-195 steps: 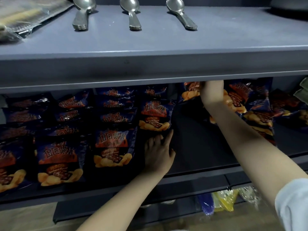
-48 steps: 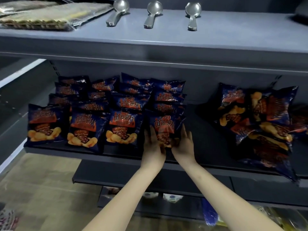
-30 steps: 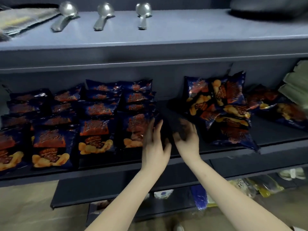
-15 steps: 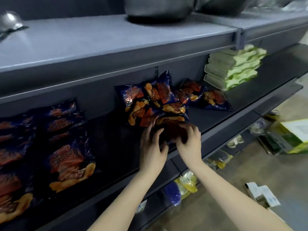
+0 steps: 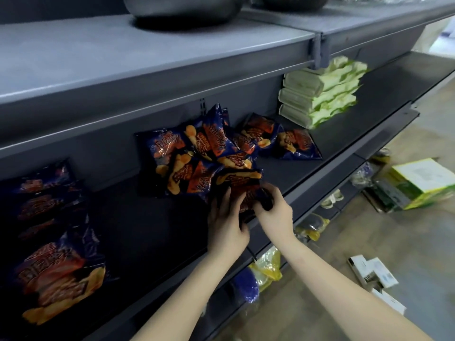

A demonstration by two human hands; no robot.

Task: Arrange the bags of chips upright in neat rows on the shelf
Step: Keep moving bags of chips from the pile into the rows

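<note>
Bags of chips, dark blue foil with orange print, lie in a loose heap (image 5: 209, 153) on the dark grey metal shelf (image 5: 332, 148); an upright row (image 5: 51, 237) stands at the far left. Beside the heap sits a stack of pale green packs (image 5: 320, 94). At the shelf's front edge, the left hand (image 5: 227, 223) and right hand (image 5: 274, 214) both close their fingers around one bag (image 5: 242, 187).

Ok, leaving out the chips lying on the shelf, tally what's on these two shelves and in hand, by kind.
Dark round pans, top shelf: 2
Stack of green-and-white flat packs: 1
Dark blue chip bag held in left hand and right hand: 1
Total: 4
</note>
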